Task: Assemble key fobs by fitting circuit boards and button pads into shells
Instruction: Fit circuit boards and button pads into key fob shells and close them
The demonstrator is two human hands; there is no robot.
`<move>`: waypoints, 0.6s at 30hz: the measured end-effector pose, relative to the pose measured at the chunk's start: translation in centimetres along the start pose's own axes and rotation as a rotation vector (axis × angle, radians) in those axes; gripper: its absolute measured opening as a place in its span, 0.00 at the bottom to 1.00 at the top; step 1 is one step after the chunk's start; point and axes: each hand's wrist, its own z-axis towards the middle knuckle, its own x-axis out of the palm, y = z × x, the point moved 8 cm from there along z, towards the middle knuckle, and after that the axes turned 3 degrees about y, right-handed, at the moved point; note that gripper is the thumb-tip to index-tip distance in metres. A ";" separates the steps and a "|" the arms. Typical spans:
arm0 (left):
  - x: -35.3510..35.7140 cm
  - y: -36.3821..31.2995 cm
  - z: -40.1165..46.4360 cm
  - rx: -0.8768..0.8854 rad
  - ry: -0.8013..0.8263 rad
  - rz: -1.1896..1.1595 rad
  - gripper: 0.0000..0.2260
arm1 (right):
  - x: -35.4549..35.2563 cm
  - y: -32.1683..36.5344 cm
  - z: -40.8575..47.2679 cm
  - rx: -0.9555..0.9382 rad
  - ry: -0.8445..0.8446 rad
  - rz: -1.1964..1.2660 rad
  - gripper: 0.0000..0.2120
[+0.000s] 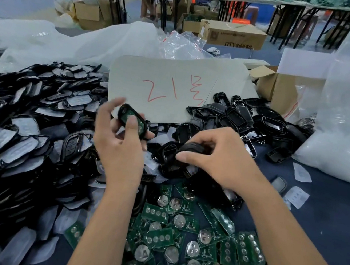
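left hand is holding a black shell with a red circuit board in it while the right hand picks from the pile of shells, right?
Not quite: the circuit board in the shell that the left hand holds is green, not red, as the head view shows. The right hand does grip a black piece at the pile of shells.

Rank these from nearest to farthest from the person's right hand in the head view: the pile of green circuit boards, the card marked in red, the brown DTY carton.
1. Pile of green circuit boards: just below the right hand.
2. Card marked in red: beyond the hand, on the table.
3. Brown DTY carton: on the floor past the table.
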 end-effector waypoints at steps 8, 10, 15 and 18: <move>4.1 1.4 -2.0 -0.077 0.308 0.110 0.10 | -2.4 -3.6 -0.1 0.083 -0.069 0.318 0.06; 4.6 1.7 -2.3 -0.099 0.358 0.108 0.08 | -2.4 -3.7 0.0 0.089 -0.045 0.354 0.08; 6.1 1.5 -3.5 -0.024 0.519 0.227 0.02 | -2.0 -3.5 0.0 0.088 -0.005 0.394 0.07; 6.4 1.7 -3.7 -0.025 0.545 0.255 0.03 | -2.1 -3.3 -0.1 0.065 0.002 0.424 0.07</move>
